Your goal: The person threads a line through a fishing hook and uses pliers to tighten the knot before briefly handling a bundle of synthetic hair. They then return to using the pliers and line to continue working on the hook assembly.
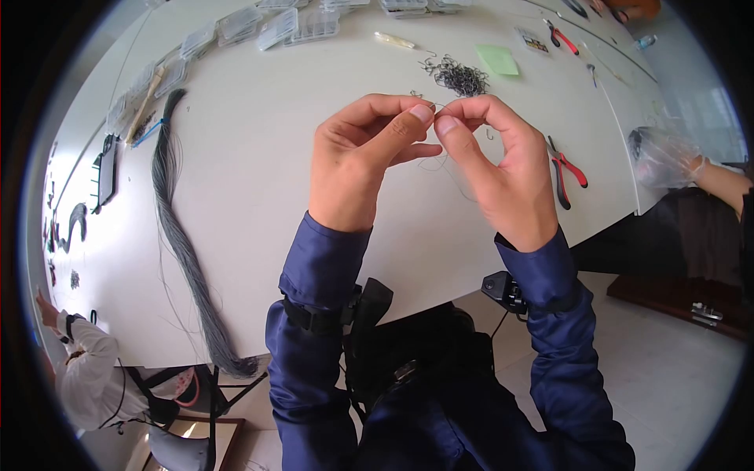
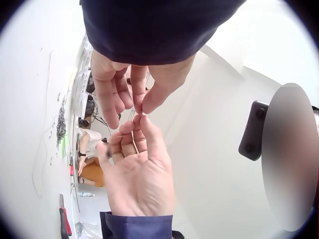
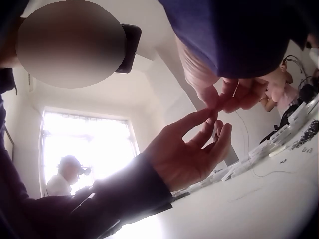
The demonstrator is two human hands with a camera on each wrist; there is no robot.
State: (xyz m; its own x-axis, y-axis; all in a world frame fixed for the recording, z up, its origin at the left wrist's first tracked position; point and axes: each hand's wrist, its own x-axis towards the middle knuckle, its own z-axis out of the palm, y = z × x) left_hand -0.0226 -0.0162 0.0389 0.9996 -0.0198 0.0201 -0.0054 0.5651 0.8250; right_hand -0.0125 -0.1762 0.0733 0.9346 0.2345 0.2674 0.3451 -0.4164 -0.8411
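My left hand (image 1: 353,161) and right hand (image 1: 506,173) meet fingertip to fingertip above the white table. Between thumb and index finger, each pinches a fine line (image 3: 246,130), which hangs in a loose curl below the fingers in the right wrist view. Whether a small hook sits at the pinch I cannot tell; the fingertips cover it. Just beyond the hands lies a pile of dark fish hooks (image 1: 459,77). Red-and-black pliers (image 1: 564,173) rest on the table to the right of the right hand.
A long bundle of grey-green line (image 1: 182,235) stretches down the table's left side. Clear plastic boxes (image 1: 314,27) line the far edge, near a green paper note (image 1: 496,60). More red-handled pliers (image 1: 562,38) lie far right. At the right edge is another person's gloved hand (image 1: 664,157).
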